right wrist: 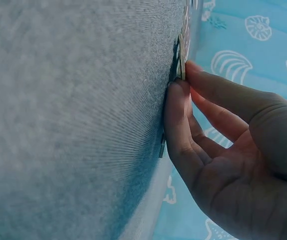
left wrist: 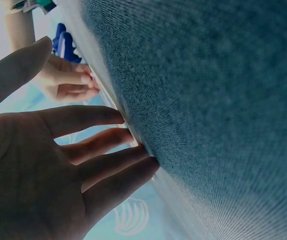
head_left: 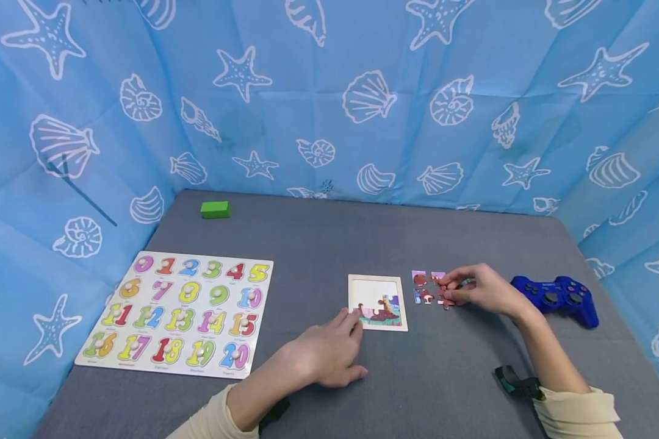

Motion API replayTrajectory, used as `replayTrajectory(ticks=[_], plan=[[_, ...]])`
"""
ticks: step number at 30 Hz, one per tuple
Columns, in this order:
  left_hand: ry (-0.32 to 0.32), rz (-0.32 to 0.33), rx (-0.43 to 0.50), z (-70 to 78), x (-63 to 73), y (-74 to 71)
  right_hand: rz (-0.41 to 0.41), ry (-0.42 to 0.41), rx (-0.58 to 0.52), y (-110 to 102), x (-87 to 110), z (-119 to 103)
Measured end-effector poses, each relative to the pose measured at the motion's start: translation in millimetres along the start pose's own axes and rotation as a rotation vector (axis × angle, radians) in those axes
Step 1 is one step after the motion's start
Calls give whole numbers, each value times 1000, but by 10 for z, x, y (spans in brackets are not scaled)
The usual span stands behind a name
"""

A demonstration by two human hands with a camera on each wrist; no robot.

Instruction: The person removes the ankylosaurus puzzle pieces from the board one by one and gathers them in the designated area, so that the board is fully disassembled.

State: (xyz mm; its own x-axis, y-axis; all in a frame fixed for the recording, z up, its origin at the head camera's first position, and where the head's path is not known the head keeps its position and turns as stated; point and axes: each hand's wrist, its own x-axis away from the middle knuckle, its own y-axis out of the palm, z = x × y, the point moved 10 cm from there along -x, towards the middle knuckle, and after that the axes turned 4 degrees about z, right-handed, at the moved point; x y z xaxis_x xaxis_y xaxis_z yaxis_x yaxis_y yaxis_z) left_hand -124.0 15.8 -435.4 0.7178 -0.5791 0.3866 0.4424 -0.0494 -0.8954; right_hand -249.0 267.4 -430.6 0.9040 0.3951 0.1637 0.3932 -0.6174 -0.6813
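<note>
A small square wooden jigsaw tray [head_left: 376, 277] lies on the grey table, with joined animal pieces [head_left: 383, 314] along its bottom and right side. My left hand [head_left: 329, 350] rests at the tray's left edge, its fingertips touching the rim and its fingers fairly straight; the left wrist view shows an empty palm. Thumb and finger of my right hand [head_left: 480, 289] pinch a thin jigsaw piece [right wrist: 182, 62], seen edge-on in the right wrist view. Just left of these fingers lie several loose jigsaw pieces [head_left: 424, 288], some partly covered by the hand.
A blue game controller [head_left: 551, 299] lies right of my right hand. At the left is a number puzzle board [head_left: 144, 289] with knobbed numerals. A green block [head_left: 215, 210] stands near the back left edge. Blue shell-print curtains [head_left: 318, 91] surround the table.
</note>
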Motion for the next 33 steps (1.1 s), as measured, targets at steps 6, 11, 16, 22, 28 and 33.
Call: replayTrajectory(ticks=[6, 11, 16, 22, 28, 33], plan=[[-1, -3, 2, -1, 0, 3, 35, 25, 60, -47, 4, -7], [-1, -7, 1, -3, -1, 8, 61, -13, 57, -55, 1, -111], [-2, -8, 9, -6, -1, 11, 35, -60, -22, 44, -25, -238], [-4, -8, 5, -11, 1, 15, -21, -84, -98, 206, -79, -378], [-4, -7, 6, -12, -6, 19, -55, -98, -146, 355, -138, -509], [-7, -13, 5, -20, -17, 24, -77, -113, -179, 475, -192, -608]])
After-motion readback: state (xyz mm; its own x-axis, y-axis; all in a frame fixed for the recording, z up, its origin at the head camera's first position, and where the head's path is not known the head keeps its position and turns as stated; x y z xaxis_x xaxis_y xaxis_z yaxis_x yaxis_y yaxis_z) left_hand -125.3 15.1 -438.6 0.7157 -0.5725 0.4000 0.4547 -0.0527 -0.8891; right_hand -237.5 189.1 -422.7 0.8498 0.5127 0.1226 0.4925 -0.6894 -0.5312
